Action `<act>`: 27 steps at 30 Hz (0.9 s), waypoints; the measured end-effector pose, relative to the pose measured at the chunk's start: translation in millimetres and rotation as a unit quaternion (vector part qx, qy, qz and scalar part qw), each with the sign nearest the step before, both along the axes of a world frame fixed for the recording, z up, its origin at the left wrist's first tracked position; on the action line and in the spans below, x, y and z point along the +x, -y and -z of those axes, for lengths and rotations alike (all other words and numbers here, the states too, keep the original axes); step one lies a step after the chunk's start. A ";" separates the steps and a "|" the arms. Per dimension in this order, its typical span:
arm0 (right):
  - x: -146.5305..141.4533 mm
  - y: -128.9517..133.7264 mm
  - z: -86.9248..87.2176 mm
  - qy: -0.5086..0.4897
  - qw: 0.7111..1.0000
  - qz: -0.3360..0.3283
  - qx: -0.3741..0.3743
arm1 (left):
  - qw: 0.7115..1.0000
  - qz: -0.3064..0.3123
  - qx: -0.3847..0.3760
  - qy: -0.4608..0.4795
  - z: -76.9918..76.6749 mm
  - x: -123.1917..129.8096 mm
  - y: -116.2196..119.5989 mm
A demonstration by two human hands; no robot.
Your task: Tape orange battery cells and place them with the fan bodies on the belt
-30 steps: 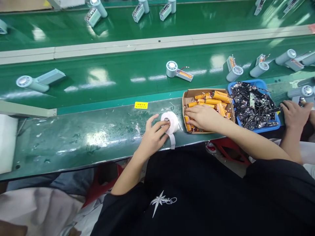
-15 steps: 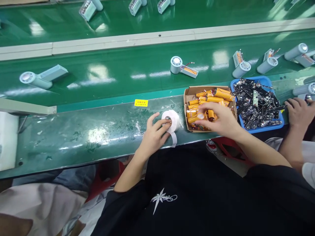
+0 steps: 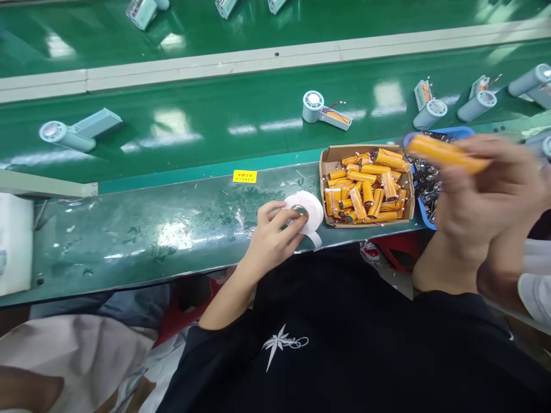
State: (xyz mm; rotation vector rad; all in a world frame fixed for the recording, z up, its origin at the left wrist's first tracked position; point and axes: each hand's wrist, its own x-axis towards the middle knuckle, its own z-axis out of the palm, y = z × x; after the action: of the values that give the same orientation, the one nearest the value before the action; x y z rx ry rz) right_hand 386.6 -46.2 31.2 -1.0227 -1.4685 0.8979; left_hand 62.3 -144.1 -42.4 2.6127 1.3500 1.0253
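Observation:
My right hand (image 3: pixel 482 201), blurred by motion, is raised at the right and closed around an orange battery pack (image 3: pixel 447 154). Near the bench's front edge, my left hand (image 3: pixel 278 232) grips a roll of white tape (image 3: pixel 313 209), its fingertips in the core. A loose end of the tape hangs toward me. Just right of the roll, a cardboard box (image 3: pixel 323 189) holds many more orange battery packs (image 3: pixel 356 202) with thin wires. Behind my right hand, a blue tray (image 3: pixel 462 133) of black circuit boards (image 3: pixel 424 180) is partly hidden.
A green conveyor belt (image 3: pixel 206 123) beyond the bench carries several pale blue device housings (image 3: pixel 313 106), some with batteries and wires inside. A yellow label (image 3: pixel 245 176) is stuck on the bench. A co-worker's sleeve (image 3: pixel 534 289) is close at the right; another person sits at the left.
My right hand has left the box, moving right and up toward the camera, with a battery pack in it. The tape roll and my left hand have shifted slightly right.

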 end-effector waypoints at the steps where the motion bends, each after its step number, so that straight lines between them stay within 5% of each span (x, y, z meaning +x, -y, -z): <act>1: -1.8 2.9 0.3 -0.003 1.000 0.009 0.000 | 1.000 0.001 0.001 -0.001 0.0 0.9 0.1; 8: -47.4 40.5 36.1 -0.039 0.995 0.053 0.070 | 0.999 0.008 0.033 -0.020 1.7 15.7 1.0; 12: -67.2 57.6 53.4 -0.066 0.997 -0.010 0.050 | 0.997 0.008 0.060 -0.044 1.8 14.2 -1.7; 18: -47.5 53.7 27.5 0.098 0.975 -0.178 -0.095 | 0.995 0.085 -0.024 -0.050 -28.4 -7.4 -13.1; 22: -33.2 36.1 0.9 0.280 0.934 -0.217 -0.050 | 0.982 0.136 0.029 -0.129 -58.3 -13.3 -24.1; 24: -39.5 34.9 2.4 0.262 0.944 -0.197 -0.039 | 0.978 0.129 0.074 -0.147 -64.7 -11.9 -26.8; 27: -68.2 47.5 24.1 0.090 0.989 -0.099 -0.057 | 0.986 0.075 0.106 -0.101 -55.9 -1.7 -21.9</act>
State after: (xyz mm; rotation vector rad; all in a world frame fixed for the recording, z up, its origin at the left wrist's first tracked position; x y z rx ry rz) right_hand 318.4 -93.7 7.1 -1.0781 -1.7098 1.0636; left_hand 60.5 -122.2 13.4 2.9928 1.1063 0.9540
